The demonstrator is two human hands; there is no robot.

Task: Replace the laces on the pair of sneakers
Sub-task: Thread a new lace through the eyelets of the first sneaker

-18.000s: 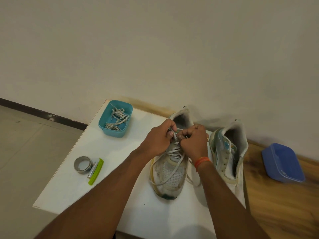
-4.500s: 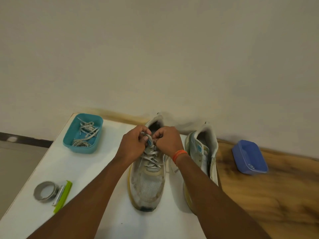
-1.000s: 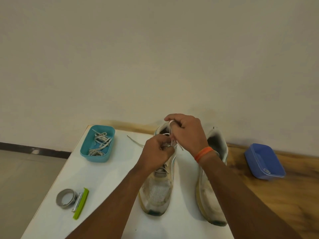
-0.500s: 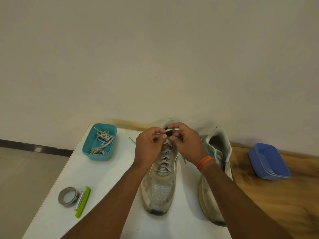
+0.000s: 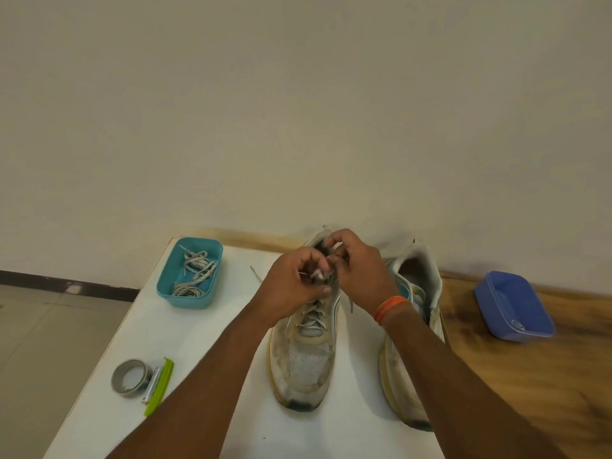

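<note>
Pinching the lace [image 5: 317, 274] between both hands, left hand [image 5: 291, 286] and right hand [image 5: 359, 273], I work above the left sneaker [image 5: 306, 346] on the white table [image 5: 198, 332], 1 sneaker [image 5: 414, 326] beside it.

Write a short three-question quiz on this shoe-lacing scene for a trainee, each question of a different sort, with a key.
1. True or false: both hands are working at the top of the left sneaker.
2. Multiple choice: where do the loose laces lie? A) in the teal tray B) in the blue container C) on the floor
3. Fill the gap: the tape roll lies beside a ____ clip on the white table.

Key
1. True: the left hand and the right hand pinch the lace there, while the right sneaker stands untouched.
2. A
3. green
</note>
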